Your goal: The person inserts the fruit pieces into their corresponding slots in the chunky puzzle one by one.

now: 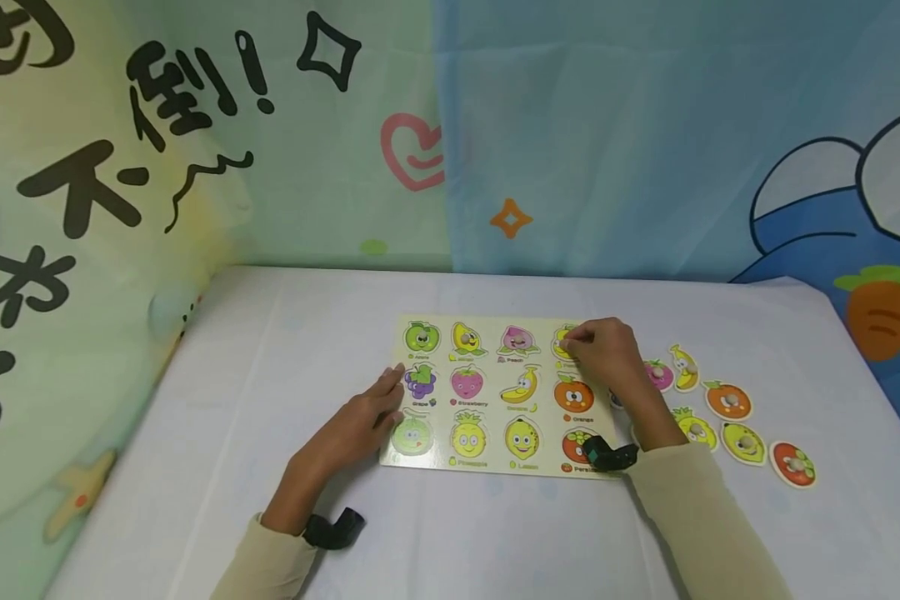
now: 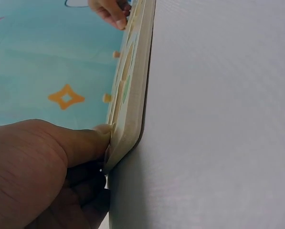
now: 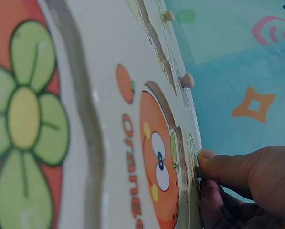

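A wooden fruit puzzle board (image 1: 450, 475) lies flat on the white table, printed with fruit faces and their names. With my left hand (image 1: 360, 421) I hold its left edge; the left wrist view shows the thumb (image 2: 87, 143) on the upper face and the other fingers curled by the edge. At the board's top right corner, my right hand (image 1: 611, 354) pinches a yellow fruit piece (image 1: 561, 342), partly covered by the fingers. Apple (image 1: 422, 337), mango (image 1: 466, 338) and peach (image 1: 517, 340) pieces sit in the top row. Small wooden knobs (image 3: 187, 80) stick up from that row.
Loose fruit pieces lie right of the board, including a banana (image 1: 685, 367), an orange (image 1: 728, 401), a lemon (image 1: 743, 443) and a red persimmon-like piece (image 1: 792, 464). Some are partly behind my right forearm. A printed curtain (image 1: 570, 125) hangs behind the table.
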Tool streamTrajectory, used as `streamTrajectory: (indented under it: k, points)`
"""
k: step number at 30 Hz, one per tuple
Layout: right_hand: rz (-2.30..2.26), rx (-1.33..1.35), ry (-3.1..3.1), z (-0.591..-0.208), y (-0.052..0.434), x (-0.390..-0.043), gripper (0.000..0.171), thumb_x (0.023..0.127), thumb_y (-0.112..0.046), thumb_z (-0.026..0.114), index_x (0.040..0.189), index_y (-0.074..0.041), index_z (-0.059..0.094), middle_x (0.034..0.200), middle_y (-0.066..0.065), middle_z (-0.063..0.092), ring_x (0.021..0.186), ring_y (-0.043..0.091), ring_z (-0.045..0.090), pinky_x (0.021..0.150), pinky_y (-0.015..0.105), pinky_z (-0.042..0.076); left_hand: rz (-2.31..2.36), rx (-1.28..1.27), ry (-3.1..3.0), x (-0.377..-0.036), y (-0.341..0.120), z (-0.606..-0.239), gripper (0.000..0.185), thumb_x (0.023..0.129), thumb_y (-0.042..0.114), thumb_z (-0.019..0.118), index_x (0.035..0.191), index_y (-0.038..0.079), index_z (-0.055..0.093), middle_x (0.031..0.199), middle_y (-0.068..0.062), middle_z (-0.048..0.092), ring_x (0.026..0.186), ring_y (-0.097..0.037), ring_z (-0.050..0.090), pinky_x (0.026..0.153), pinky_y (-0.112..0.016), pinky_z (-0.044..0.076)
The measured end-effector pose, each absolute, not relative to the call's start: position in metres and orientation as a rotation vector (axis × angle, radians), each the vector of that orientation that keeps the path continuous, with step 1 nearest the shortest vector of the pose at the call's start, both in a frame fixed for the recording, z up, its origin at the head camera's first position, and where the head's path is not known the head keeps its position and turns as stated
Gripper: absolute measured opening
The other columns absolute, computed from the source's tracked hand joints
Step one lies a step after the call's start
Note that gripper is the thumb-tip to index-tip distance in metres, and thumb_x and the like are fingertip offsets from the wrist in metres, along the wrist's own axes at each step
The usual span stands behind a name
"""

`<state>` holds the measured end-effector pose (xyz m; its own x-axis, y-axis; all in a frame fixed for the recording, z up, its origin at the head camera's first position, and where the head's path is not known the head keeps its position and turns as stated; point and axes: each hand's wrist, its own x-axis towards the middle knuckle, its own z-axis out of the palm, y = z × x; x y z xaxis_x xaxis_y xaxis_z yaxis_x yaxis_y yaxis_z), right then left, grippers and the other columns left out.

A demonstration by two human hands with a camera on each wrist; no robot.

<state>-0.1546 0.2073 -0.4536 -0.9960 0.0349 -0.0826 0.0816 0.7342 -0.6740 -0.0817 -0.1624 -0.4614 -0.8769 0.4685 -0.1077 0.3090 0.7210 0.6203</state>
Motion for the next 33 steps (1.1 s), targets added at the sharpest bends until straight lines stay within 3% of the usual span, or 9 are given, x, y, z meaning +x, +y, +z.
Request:
streamTrajectory:
  k: [23, 33]
  points:
    - [-1.2, 0.181, 2.899, -0.46, 0.208, -0.153, 0.019, 0.096, -0.018, 0.064, 0.1, -0.001, 0.072, 0.098, 0.015, 0.064, 0.086, 0.027, 0.055, 0.072, 0.036, 0.046, 0.911, 0.642, 2.651, -0.084, -0.16, -0.464, 0.053, 0.099, 0.01, 0.057, 0.147, 0.002, 0.037, 0.16, -0.004, 0.016, 0.146, -0.017, 0.014, 0.114, -0.036, 0.025]
    - [-1.042, 0.093, 2.771, -0.449, 0.217, -0.16, 0.028, 0.098, -0.023, 0.061, 0.114, -0.001, 0.068, 0.106, 0.018, 0.063, 0.094, 0.031, 0.054, 0.082, 0.044, 0.047, 0.871, 0.639, 2.68, -0.082, -0.162, -0.462, 0.053, 0.098, 0.009, 0.058, 0.147, 0.001, 0.038, 0.16, -0.005, 0.019, 0.145, -0.019, 0.016, 0.113, -0.038, 0.027]
